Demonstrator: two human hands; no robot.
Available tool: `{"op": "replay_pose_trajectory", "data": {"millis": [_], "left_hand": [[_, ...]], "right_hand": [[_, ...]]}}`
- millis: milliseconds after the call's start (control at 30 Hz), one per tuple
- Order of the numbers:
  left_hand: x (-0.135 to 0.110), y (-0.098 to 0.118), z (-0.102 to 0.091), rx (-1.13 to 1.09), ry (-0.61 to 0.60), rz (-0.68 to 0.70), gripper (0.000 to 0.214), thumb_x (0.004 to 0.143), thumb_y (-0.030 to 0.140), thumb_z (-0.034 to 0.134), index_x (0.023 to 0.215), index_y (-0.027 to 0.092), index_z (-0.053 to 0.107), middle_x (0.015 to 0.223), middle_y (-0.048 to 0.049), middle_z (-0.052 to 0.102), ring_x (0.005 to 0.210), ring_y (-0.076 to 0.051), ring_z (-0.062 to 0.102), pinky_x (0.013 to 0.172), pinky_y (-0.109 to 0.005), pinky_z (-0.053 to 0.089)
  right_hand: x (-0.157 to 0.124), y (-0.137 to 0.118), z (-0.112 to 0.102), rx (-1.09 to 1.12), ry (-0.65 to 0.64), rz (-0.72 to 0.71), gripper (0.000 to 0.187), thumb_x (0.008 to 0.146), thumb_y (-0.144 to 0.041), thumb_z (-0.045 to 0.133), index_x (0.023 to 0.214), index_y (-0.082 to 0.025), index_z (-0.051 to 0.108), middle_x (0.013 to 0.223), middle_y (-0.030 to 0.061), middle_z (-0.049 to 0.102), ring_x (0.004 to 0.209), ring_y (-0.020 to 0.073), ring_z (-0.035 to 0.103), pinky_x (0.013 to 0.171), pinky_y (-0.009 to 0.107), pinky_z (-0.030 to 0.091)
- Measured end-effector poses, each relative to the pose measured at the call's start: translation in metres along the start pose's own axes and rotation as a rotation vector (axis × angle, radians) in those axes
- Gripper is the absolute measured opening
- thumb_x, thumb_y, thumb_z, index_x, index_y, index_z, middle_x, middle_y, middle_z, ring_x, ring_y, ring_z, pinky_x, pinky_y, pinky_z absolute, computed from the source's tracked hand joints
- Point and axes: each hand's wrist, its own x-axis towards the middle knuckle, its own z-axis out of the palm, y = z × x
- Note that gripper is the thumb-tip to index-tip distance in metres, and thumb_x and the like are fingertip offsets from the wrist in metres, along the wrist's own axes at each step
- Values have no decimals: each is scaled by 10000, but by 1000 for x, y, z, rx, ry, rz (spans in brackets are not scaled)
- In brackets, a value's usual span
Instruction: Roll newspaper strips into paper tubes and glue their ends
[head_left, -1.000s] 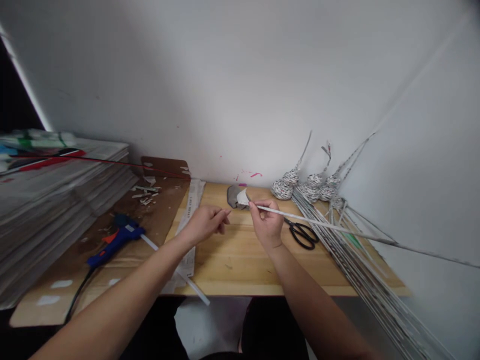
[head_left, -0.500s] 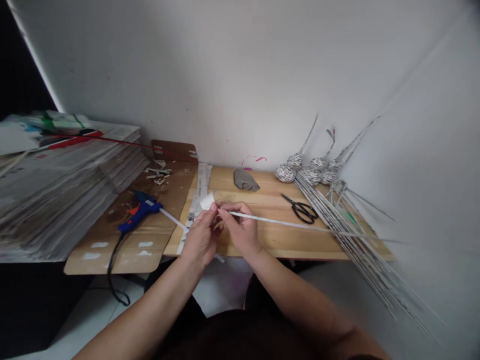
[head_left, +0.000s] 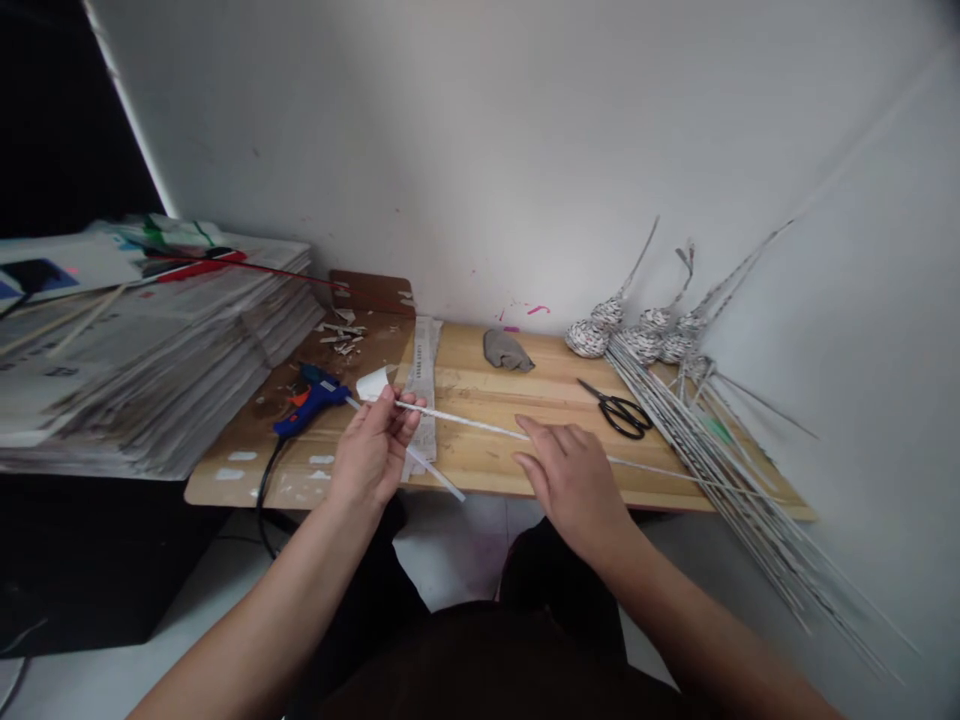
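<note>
My left hand (head_left: 373,448) is closed in a pinch on the near end of a long thin rolled paper stick (head_left: 465,424), where a small white paper flap (head_left: 373,383) sticks out. The stick runs to the right across the wooden board (head_left: 525,395). My right hand (head_left: 574,478) lies over the stick's middle, palm down with fingers stretched out, touching or just above it.
A blue glue gun (head_left: 311,399) with its cord lies on a cardboard sheet (head_left: 300,440) at left, beside a tall pile of newspapers (head_left: 142,340). Black scissors (head_left: 619,410), a grey cloth (head_left: 507,351), woven paper balls (head_left: 637,335) and a bundle of paper sticks (head_left: 742,490) lie at right.
The right hand let go of the stick's end and slid right along it, opening flat. The left hand now holds the end alone. The view shifted right.
</note>
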Motion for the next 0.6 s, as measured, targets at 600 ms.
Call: {"op": "replay_pose_trajectory", "data": {"millis": [600], "left_hand": [[-15,18,-13,66,4,-65,180,950,150,540,809,133,651,694,-10,639,638,-89,682,522,-120,538]], "right_hand": [[-26,-18,13,1178,-768,530,367,985,-499,398,1034,-202,609,649,-39,475,470,93,370,437,221,313]]}}
